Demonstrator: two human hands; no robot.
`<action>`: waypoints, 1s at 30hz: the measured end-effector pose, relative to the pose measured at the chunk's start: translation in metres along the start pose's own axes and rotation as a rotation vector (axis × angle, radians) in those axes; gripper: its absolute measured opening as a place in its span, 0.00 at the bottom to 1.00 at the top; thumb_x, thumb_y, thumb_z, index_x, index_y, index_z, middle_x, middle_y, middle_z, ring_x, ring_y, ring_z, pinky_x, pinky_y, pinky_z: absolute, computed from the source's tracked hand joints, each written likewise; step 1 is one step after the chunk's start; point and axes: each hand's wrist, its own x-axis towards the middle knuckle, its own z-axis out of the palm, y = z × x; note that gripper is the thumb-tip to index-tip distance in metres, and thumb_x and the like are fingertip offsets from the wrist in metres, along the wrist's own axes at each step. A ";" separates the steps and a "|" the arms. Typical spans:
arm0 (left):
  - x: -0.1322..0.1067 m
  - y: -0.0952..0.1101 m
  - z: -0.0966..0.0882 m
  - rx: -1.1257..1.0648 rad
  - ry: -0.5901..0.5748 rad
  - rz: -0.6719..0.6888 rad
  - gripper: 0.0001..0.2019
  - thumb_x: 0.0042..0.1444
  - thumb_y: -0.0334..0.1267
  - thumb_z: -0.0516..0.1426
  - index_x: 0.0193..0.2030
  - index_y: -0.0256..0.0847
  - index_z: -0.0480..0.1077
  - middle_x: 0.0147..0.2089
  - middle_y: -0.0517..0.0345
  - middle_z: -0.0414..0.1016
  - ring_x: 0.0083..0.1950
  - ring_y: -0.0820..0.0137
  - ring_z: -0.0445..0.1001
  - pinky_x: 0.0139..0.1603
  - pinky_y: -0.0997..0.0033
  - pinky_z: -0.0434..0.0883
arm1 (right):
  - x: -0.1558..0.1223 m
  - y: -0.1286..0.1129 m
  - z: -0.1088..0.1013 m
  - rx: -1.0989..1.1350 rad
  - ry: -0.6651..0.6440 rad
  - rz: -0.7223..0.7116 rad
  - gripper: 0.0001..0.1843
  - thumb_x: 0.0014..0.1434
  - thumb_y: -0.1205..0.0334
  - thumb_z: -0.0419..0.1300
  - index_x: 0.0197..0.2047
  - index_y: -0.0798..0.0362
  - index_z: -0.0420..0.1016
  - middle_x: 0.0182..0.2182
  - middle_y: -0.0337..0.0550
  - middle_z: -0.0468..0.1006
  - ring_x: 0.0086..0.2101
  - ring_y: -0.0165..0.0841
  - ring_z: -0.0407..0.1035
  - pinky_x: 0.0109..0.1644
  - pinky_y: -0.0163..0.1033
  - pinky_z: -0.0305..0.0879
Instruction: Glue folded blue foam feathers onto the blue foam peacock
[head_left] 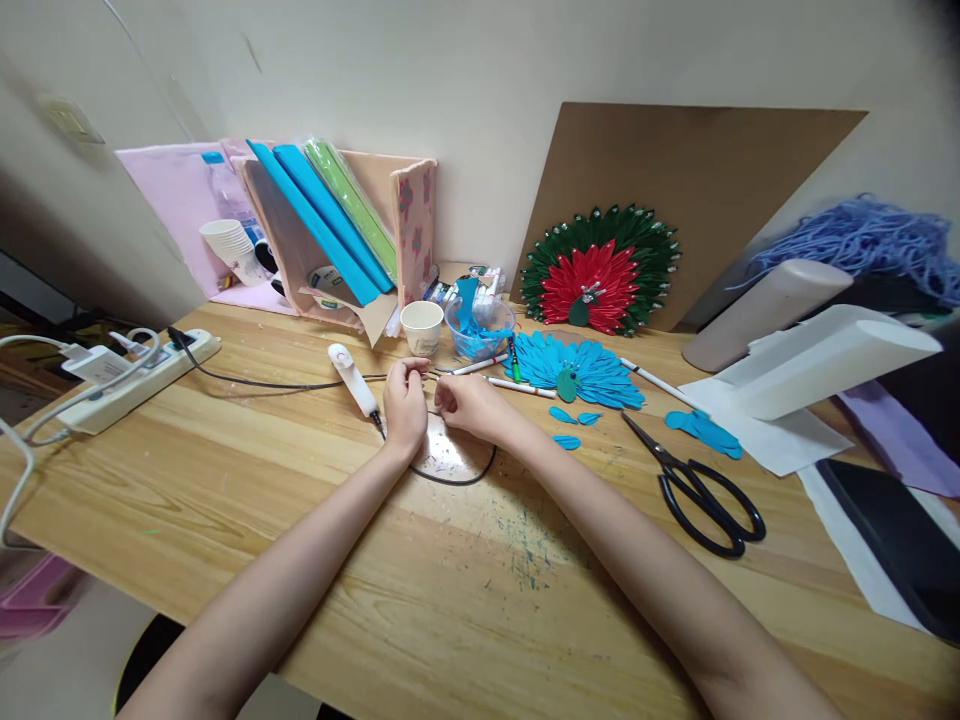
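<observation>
While the whole width of the table (420, 600) is given over to craft work, the state of that work reads best from its larger pieces. A brown board (697, 170) leans against the wall, and before it stands a red-and-green bird (592, 285) with a full fan, a body and pale dots along its outer tips; I judge it finished. The blue bird (574, 355) lies flat on the table, just beyond the right hand. Its fan is broad and its green body is in place, so the bulk seems done, yet its outer tips show no pale dots like the other's, and it looks less complete. The scissors (671, 463) lie unused to the right. The right hand (471, 402) and the left hand (407, 408) are close together with curled fingers; whether either grip holds anything small I cannot tell. Just beside the left hand lies a white corded tool (354, 380), apparently unheld, its cord looping below both hands. A pile of blue pieces (705, 432) and, nearer the blue bird, three loose blue petals (567, 442) lie unattached, which suggests some assembly is left.
</observation>
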 end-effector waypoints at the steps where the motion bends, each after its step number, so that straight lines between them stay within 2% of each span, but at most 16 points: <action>1: 0.000 0.000 0.000 0.000 -0.001 -0.002 0.10 0.56 0.30 0.46 0.36 0.37 0.67 0.38 0.52 0.71 0.40 0.68 0.70 0.43 0.67 0.68 | 0.000 0.001 -0.004 -0.012 -0.003 0.002 0.13 0.46 0.79 0.57 0.34 0.58 0.73 0.25 0.41 0.76 0.27 0.29 0.68 0.29 0.30 0.56; 3: 0.000 0.000 0.000 0.003 -0.005 -0.007 0.10 0.56 0.30 0.46 0.37 0.38 0.67 0.39 0.53 0.71 0.40 0.68 0.70 0.42 0.68 0.68 | -0.002 0.003 -0.016 -0.034 -0.014 0.003 0.14 0.46 0.80 0.56 0.36 0.58 0.72 0.27 0.42 0.77 0.28 0.30 0.68 0.29 0.30 0.56; 6: 0.001 -0.001 0.001 0.012 -0.021 -0.020 0.10 0.56 0.30 0.45 0.37 0.38 0.68 0.39 0.53 0.71 0.40 0.68 0.70 0.43 0.67 0.67 | -0.007 0.005 -0.046 -0.007 -0.001 -0.001 0.10 0.49 0.79 0.56 0.32 0.58 0.72 0.29 0.43 0.78 0.30 0.30 0.70 0.33 0.31 0.60; 11: 0.000 -0.002 0.002 0.047 -0.071 -0.039 0.10 0.56 0.29 0.46 0.37 0.38 0.68 0.39 0.53 0.72 0.42 0.67 0.70 0.45 0.66 0.67 | -0.029 0.005 -0.105 0.007 0.189 0.033 0.09 0.51 0.76 0.55 0.33 0.56 0.74 0.31 0.42 0.78 0.33 0.31 0.71 0.35 0.33 0.63; 14: -0.002 0.002 0.002 0.094 -0.103 -0.002 0.09 0.55 0.29 0.48 0.37 0.38 0.69 0.40 0.53 0.72 0.43 0.68 0.70 0.45 0.67 0.67 | -0.043 0.007 -0.128 -0.013 0.275 0.061 0.09 0.50 0.75 0.55 0.32 0.55 0.74 0.31 0.41 0.78 0.33 0.32 0.71 0.35 0.34 0.63; 16: -0.004 0.004 0.002 0.129 -0.161 0.053 0.09 0.55 0.29 0.49 0.38 0.38 0.71 0.41 0.53 0.71 0.44 0.67 0.70 0.43 0.68 0.67 | -0.047 0.010 -0.131 -0.035 0.254 0.086 0.09 0.49 0.75 0.55 0.30 0.54 0.74 0.30 0.40 0.78 0.32 0.32 0.71 0.34 0.35 0.63; 18: -0.006 0.005 0.003 0.175 -0.251 0.126 0.11 0.57 0.30 0.49 0.41 0.39 0.72 0.42 0.52 0.70 0.45 0.67 0.69 0.42 0.68 0.68 | -0.047 0.014 -0.125 -0.055 0.165 0.109 0.10 0.48 0.76 0.56 0.29 0.53 0.74 0.28 0.39 0.78 0.30 0.32 0.70 0.32 0.34 0.62; 21: -0.008 0.004 0.004 0.312 -0.384 0.262 0.12 0.58 0.33 0.51 0.47 0.43 0.72 0.44 0.52 0.68 0.49 0.64 0.65 0.49 0.63 0.66 | -0.041 0.016 -0.109 -0.113 -0.002 0.121 0.13 0.48 0.78 0.56 0.28 0.51 0.75 0.27 0.39 0.77 0.28 0.31 0.69 0.29 0.34 0.59; 23: -0.009 0.003 0.006 0.403 -0.452 0.347 0.13 0.57 0.34 0.53 0.48 0.45 0.72 0.45 0.52 0.68 0.51 0.62 0.63 0.54 0.59 0.62 | -0.037 0.014 -0.103 -0.118 -0.041 0.094 0.12 0.49 0.77 0.55 0.28 0.51 0.75 0.27 0.39 0.78 0.28 0.31 0.69 0.30 0.34 0.59; 25: -0.011 0.003 0.007 0.447 -0.507 0.406 0.13 0.58 0.34 0.53 0.48 0.45 0.72 0.47 0.52 0.68 0.52 0.61 0.62 0.55 0.57 0.61 | -0.033 0.011 -0.101 -0.080 0.057 0.052 0.12 0.50 0.77 0.55 0.29 0.52 0.74 0.28 0.39 0.77 0.31 0.32 0.70 0.33 0.34 0.60; 30: -0.014 0.006 0.007 0.452 -0.541 0.416 0.11 0.60 0.35 0.51 0.46 0.42 0.71 0.48 0.51 0.69 0.51 0.61 0.61 0.54 0.58 0.61 | -0.019 0.017 -0.096 -0.117 0.636 0.052 0.10 0.51 0.76 0.53 0.31 0.54 0.72 0.32 0.43 0.75 0.37 0.36 0.67 0.43 0.39 0.61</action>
